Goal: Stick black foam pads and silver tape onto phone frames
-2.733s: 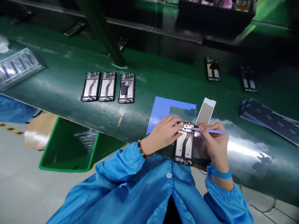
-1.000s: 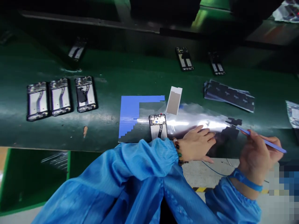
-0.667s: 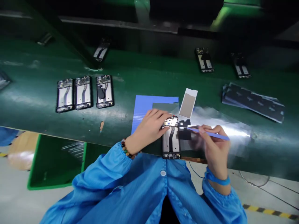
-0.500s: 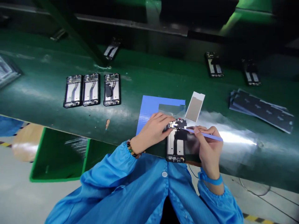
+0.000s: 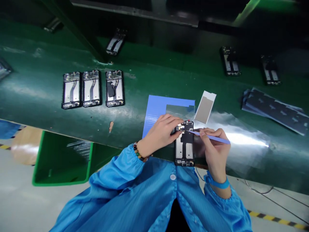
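The left hand (image 5: 162, 133) curls its fingers against the top left edge of the open phone frame (image 5: 184, 144), pinning it flat at the near edge of the green worktop (image 5: 149, 77) so it cannot slide. The right hand (image 5: 213, 151) pinches thin blue tweezers (image 5: 209, 136) like a pen, tips laid on the frame's upper part, where a dark film (image 5: 185, 139) lies. A blue sheet (image 5: 155, 108) sits just behind, and three more frames (image 5: 93, 88) are lined up well off to the left.
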A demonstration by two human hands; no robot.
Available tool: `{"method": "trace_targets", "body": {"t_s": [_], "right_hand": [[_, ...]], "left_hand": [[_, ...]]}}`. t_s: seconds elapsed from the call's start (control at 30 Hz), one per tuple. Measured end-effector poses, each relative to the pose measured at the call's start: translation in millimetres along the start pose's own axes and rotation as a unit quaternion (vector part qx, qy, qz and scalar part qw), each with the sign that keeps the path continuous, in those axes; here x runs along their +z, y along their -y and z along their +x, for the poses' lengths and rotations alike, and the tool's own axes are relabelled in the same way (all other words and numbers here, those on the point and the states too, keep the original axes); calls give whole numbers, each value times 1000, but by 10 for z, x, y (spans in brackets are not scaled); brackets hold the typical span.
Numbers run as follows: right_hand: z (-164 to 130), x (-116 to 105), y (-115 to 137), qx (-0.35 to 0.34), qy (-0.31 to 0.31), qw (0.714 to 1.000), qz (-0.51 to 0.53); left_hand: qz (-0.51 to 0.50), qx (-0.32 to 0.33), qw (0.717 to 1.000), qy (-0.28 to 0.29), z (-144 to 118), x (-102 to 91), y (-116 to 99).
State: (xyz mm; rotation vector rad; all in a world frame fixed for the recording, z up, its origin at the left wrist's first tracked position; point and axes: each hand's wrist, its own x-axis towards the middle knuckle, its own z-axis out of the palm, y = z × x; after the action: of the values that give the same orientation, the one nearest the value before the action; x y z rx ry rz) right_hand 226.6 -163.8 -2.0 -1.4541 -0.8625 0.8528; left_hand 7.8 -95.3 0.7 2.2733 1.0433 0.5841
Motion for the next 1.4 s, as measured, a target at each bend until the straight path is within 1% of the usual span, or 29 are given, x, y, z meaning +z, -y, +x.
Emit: {"method": "trace_targets", "body": {"t_s": [0.27,0.4,0.5,0.53,0.6,0.67,0.73,0.8,0.87,0.9,1.0,1.07,1.13,1.2,1.27,1.33,1.4], "right_hand": [[-9,-15,11,0,-2,1000,-11],[-14,0,3,-4,-1,1000,-28],[-12,-20,-24,-23,-6,999,-25],[-3,-40,-34,-35,-16,999,-15],[33,-99,-50,-65,-56,996,12],[89,-165,-57,-93,-106,989,34],[149,-215,-62,-109,-143,983,42],[192,-236,-73,-108,-160,980,48],[212,-233,-93,-104,-169,979,57],[214,-229,-105,-103,-171,978,61],[208,-228,-134,-104,-176,977,62],[204,-240,-141,-100,-176,977,59],[202,-257,-141,-95,-175,979,55],[202,-272,-141,-92,-171,980,53],[203,-280,-146,-90,-171,980,54],[207,-281,-156,-89,-176,979,53],[212,-276,-163,-94,-194,975,53]], "left_hand": [[25,14,1000,-8,-16,2,10],[96,35,995,11,-10,0,-41],[152,47,987,26,-9,19,-89],[163,50,985,30,-14,22,-101],[180,57,981,40,-28,4,-117],[188,66,978,55,-24,-60,-131],[185,84,976,78,50,-157,-152],[170,100,976,92,242,-238,-178],[158,97,979,87,567,-248,-194],[157,87,981,77,769,-218,-190],[161,42,984,55,1423,-25,-130],[155,40,984,80,1796,118,-69],[141,29,985,97,2060,219,-22],[125,12,986,106,2211,269,-1],[92,2,990,110,2273,283,2],[9,5,995,102,2265,260,2],[-112,13,991,78,2176,179,8]]}}
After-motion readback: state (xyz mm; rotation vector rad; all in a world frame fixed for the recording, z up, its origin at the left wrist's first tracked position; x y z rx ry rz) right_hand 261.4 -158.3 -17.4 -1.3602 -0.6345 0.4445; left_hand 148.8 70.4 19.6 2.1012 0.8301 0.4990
